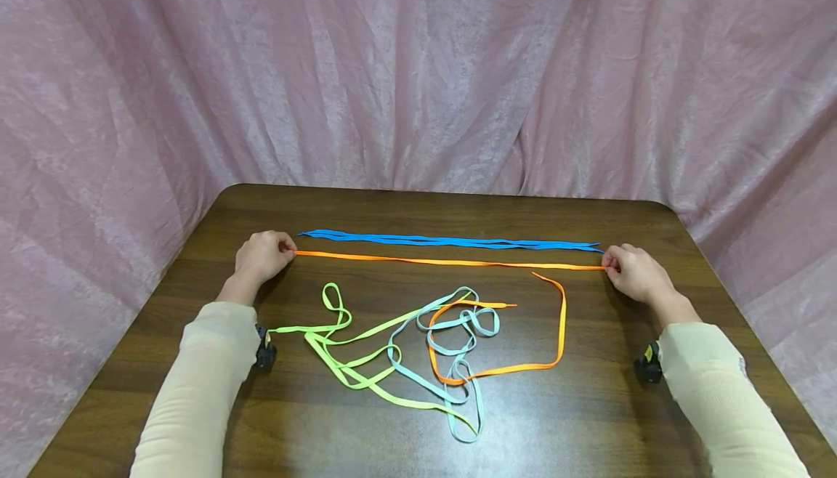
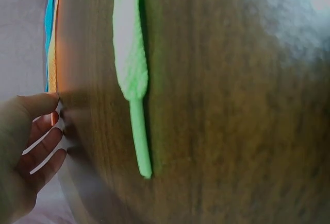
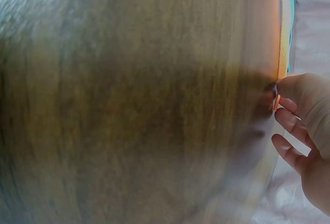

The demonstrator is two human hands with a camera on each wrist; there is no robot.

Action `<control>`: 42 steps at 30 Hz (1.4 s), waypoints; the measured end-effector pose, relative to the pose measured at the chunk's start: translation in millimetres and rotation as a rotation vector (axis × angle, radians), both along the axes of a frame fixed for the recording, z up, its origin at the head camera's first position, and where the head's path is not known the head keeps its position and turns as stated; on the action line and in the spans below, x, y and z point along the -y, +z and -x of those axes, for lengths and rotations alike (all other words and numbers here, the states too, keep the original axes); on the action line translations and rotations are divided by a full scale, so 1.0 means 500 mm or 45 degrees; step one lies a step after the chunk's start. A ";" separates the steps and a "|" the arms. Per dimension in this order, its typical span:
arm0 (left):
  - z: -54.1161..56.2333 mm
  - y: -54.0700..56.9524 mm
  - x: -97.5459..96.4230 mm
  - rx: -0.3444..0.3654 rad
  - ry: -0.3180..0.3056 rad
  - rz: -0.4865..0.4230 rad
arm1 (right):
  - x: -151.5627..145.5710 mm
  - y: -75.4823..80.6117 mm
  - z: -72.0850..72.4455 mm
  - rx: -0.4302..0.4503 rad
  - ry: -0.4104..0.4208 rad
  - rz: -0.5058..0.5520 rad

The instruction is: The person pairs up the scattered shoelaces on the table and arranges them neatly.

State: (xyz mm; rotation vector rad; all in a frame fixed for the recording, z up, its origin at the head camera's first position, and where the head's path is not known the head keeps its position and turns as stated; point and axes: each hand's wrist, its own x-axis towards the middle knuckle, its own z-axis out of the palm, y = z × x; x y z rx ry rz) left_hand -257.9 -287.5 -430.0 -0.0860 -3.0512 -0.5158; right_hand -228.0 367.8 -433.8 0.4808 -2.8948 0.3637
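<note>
An orange shoelace (image 1: pixel 451 262) runs nearly straight from side to side across the table. My left hand (image 1: pixel 264 255) pinches its left end between thumb and fingertips, and my right hand (image 1: pixel 636 272) pinches the right end. In both wrist views the orange tip pokes out past the thumb. Just beyond it, roughly parallel, lie several strands of blue shoelace (image 1: pixel 451 242). Nearer to me a second orange shoelace (image 1: pixel 561 325) lies in a loose bend, tangled with a light blue shoelace (image 1: pixel 480 398). A yellow-green shoelace (image 1: pixel 340 369) lies looped beside them, its tip (image 2: pixel 139 136) close under the left wrist camera.
The brown wooden table (image 1: pixel 556 427) has rounded far corners. A pink curtain (image 1: pixel 418 78) hangs behind it and along both sides. Light reflects off the tabletop near the front middle.
</note>
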 end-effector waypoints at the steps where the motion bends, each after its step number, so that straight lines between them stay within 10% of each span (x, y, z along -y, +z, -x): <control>1: 0.000 0.001 -0.001 0.003 -0.002 0.001 | -0.001 -0.001 0.000 0.002 -0.002 -0.003; 24: -0.014 0.037 -0.011 0.087 -0.089 0.036 | 0.003 0.013 -0.022 0.034 0.033 -0.082; 42: -0.054 0.084 -0.093 -0.106 -0.368 0.115 | 0.076 0.024 -0.033 -0.188 0.309 -0.069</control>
